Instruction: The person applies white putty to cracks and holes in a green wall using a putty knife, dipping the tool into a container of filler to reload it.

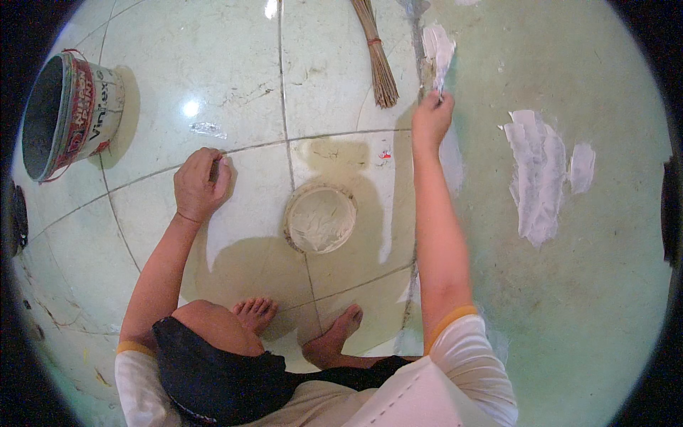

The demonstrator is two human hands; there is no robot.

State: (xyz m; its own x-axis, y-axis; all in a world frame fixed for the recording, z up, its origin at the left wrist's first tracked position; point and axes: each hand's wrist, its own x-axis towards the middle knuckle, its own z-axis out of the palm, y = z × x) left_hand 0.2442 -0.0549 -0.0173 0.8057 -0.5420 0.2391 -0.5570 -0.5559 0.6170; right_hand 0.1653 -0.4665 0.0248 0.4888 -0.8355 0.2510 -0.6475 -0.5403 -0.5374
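My right hand [434, 117] is stretched far forward, its fingers closed around what looks like a putty knife; the handle is mostly hidden in my fist. White putty [438, 51] shows just beyond the fingers, by the seam between the tiles and the green surface; I cannot tell how much is on the blade. My left hand [201, 183] hangs at the left with curled fingers and nothing visible in them. Between my arms a round tub [321, 219] of creamy white putty stands on the tiled floor [235, 117].
A paint bucket [99, 107] with a red and white side stands at the left. Ahead lies a tied bundle of thin sticks [380, 67], like a broom. Thick white putty patches [538, 174] mark the green surface [605, 285] at the right. My bare feet [334, 338] are behind the tub.
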